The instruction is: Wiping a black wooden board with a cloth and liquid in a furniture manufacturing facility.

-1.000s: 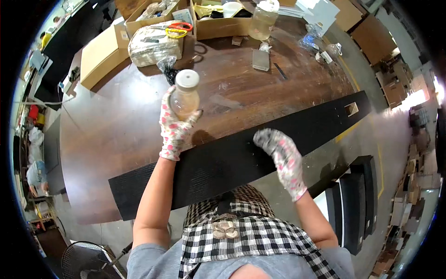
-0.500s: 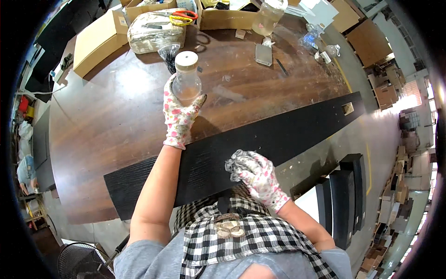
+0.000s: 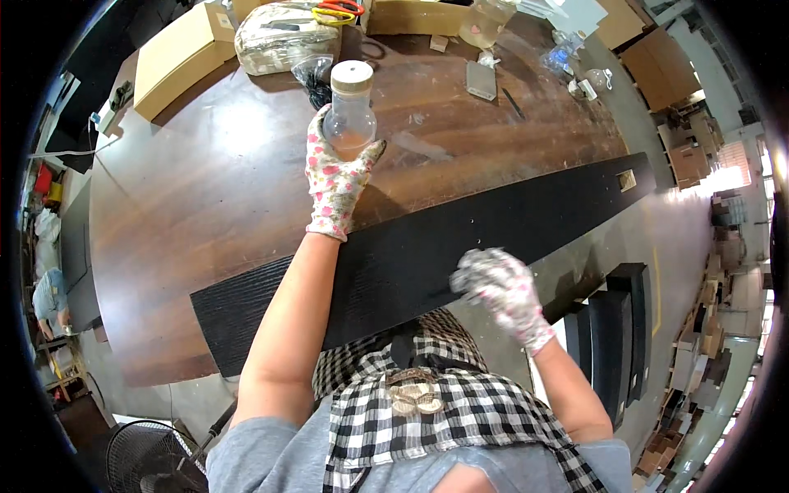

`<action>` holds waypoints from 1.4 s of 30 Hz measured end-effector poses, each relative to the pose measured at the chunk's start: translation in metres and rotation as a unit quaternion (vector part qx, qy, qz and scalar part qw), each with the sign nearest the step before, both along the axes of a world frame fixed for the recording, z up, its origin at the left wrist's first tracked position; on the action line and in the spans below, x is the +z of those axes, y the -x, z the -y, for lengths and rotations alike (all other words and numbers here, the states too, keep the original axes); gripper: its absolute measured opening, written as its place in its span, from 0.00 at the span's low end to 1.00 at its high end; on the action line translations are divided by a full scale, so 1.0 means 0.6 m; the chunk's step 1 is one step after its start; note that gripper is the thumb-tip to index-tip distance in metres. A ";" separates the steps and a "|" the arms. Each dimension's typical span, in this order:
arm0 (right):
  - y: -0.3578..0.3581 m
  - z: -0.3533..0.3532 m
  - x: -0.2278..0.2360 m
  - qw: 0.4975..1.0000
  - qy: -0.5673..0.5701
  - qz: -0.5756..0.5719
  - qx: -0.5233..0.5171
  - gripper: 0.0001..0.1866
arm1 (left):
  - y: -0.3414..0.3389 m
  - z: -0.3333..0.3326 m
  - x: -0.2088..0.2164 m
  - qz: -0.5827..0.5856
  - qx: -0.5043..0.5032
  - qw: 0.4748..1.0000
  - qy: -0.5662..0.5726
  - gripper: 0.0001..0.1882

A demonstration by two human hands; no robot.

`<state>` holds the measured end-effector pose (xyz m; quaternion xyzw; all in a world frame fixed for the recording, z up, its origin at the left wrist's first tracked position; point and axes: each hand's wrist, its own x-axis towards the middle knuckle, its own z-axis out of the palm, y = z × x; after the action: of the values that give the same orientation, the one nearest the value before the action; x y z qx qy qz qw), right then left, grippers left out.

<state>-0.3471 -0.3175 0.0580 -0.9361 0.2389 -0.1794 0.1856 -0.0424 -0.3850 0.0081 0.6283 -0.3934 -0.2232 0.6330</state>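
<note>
My left hand (image 3: 339, 177), in a white glove with pink spots, is wrapped round a clear bottle (image 3: 350, 119) with a pale lid. A little amber liquid shows at its bottom. The bottle is upright over the brown table. In a matching glove, my right hand (image 3: 508, 297) is closed on a crumpled grey wad (image 3: 472, 273), blurred by motion; I cannot tell whether it is cloth or plastic. This hand is over the near edge of a long black board (image 3: 460, 238), which lies slantwise along the table's front and has a square cutout near its right end.
The brown table (image 3: 197, 189) bears a cardboard box (image 3: 182, 57), a wrapped bundle (image 3: 283, 41), red-and-yellow scissors (image 3: 337, 11), a second clear jar (image 3: 486, 23) and a grey block (image 3: 482, 80). Black panels (image 3: 612, 337) stand at the right. A fan (image 3: 152, 460) is lower left; another person (image 3: 51, 300) is far left.
My right hand has moved right and slightly away from me across the board with the wad. The whole view has shifted a little; my left hand still grips the bottle.
</note>
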 end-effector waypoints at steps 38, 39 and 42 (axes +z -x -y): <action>0.338 0.359 -0.049 0.927 0.195 0.066 -0.313 0.12 | 0.336 0.152 0.044 -0.079 -0.027 0.988 0.126 0.33; 0.417 0.416 -0.045 0.932 0.090 0.052 -0.346 0.12 | 0.373 0.166 0.034 -0.087 -0.036 0.989 0.114 0.34; 0.466 0.456 -0.054 0.913 0.163 -0.011 -0.373 0.16 | 0.406 0.184 -0.031 -0.004 0.039 0.999 0.009 0.43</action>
<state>-0.6264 -0.5910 0.0254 -0.7979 0.5406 -0.2615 -0.0525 -0.2862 -0.4952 -0.0105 0.6367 -0.3681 -0.1967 0.6485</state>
